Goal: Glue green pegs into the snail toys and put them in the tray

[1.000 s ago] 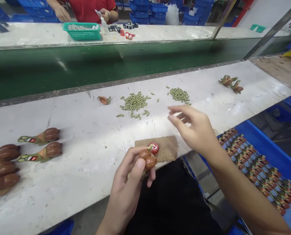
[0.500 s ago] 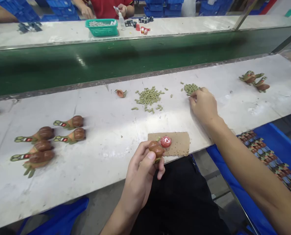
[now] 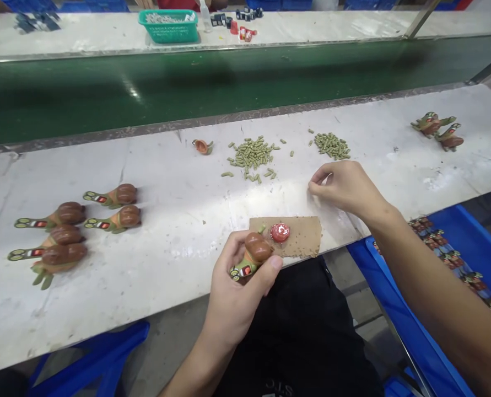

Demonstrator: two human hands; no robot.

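Observation:
My left hand (image 3: 232, 292) is closed round a small plastic toy figure (image 3: 257, 249) with a glossy brown rounded body and a green head with big yellow-ringed eyes. My right hand (image 3: 338, 184) hovers over the table with thumb and forefinger pinched; what sits between the fingertips, if anything, is too small to make out. Just behind it lies a pile of small green pegs (image 3: 332, 145). Beside the toy, a brown cardboard piece (image 3: 303, 234) lies at the table edge, bearing a shiny red round object (image 3: 280, 232).
A larger heap of green pegs (image 3: 251, 153) lies mid-table near an orange-brown toy part (image 3: 203, 146). Several similar toys (image 3: 65, 258) rest at left, others (image 3: 431, 124) at far right. A blue crate (image 3: 468, 237) holds rows of figures. Beyond the green belt (image 3: 228, 82) stands a green basket (image 3: 168, 33).
My right hand has drawn back from the smaller peg pile toward the cardboard, still pinched. In my left hand the toy has been turned, so its green face now shows. The view has tipped down.

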